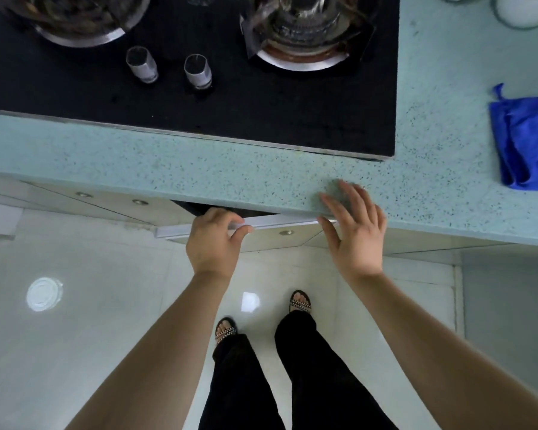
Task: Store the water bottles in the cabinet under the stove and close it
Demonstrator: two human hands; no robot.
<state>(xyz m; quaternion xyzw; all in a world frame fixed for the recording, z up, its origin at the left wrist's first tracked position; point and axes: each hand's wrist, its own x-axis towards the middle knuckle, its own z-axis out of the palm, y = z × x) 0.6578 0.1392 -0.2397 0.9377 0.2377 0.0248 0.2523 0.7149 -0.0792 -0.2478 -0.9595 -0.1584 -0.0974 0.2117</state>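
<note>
Cabinet door (261,225) ajar, left hand (213,240) gripping edge.

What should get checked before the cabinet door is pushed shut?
1. Left hand grips the top edge of the cabinet door: ok.
2. Right hand is spread open and holds nothing: ok.
3. Door is shut: not ok, a dark gap shows under the countertop.
4. Water bottles are inside: cannot tell, the inside is hidden.
5. Fingers of the left hand are clear of the gap: not ok, they curl over the edge.
</note>
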